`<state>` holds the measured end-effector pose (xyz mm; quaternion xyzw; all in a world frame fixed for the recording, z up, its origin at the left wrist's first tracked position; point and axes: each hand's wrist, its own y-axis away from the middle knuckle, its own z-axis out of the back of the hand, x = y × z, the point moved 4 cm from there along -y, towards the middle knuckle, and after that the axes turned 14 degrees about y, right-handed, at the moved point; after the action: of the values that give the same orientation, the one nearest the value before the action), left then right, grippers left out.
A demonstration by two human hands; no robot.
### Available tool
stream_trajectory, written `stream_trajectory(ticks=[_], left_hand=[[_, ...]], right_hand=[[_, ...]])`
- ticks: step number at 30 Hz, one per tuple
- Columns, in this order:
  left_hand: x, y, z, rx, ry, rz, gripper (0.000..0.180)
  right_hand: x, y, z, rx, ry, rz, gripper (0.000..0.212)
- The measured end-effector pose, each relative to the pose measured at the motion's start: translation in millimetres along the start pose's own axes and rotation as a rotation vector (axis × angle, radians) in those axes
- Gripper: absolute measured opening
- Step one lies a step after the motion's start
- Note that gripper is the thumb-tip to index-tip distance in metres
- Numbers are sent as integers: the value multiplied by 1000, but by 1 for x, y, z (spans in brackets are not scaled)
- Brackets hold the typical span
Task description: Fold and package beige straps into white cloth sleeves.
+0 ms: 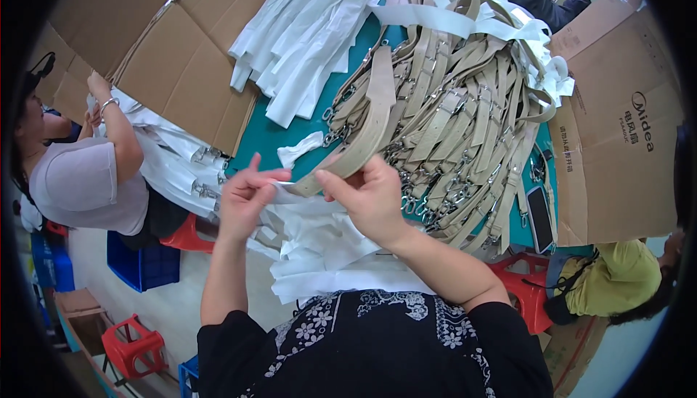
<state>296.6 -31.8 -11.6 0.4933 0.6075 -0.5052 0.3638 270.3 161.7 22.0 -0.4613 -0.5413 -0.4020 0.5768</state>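
Note:
My right hand (372,198) is closed round a beige strap (367,140), thumb on top. From there the strap arches up and away over the pile, and its near end points left toward my other hand. At that end my left hand (247,198) pinches a bit of thin white wrapping material (282,189), one finger raised. Whether it also grips the strap tip is hard to see. Just beyond my hands lies a crumpled white piece (299,150) on the green tabletop (274,131). More white wrapping sheets (327,242) spread below my hands, over my lap.
A heap of beige straps with metal clasps (450,122) covers the table's right side. White sheets (305,42) lie behind. Cardboard panels (196,57) and a carton (617,129) stand at the sides. A phone (539,218) rests at right. Two people (80,151) (617,278) sit nearby.

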Motion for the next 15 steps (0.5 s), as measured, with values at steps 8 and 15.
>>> stream_trajectory(ticks=[8, 15], left_hand=[[-70, -15, 20, 49, -77, 106, 4], [2, -18, 2, 98, 164, 241, 4]], right_hand=[[28, -29, -26, 119, -192, -45, 17], [16, -38, -2, 118, 20, -18, 15]])
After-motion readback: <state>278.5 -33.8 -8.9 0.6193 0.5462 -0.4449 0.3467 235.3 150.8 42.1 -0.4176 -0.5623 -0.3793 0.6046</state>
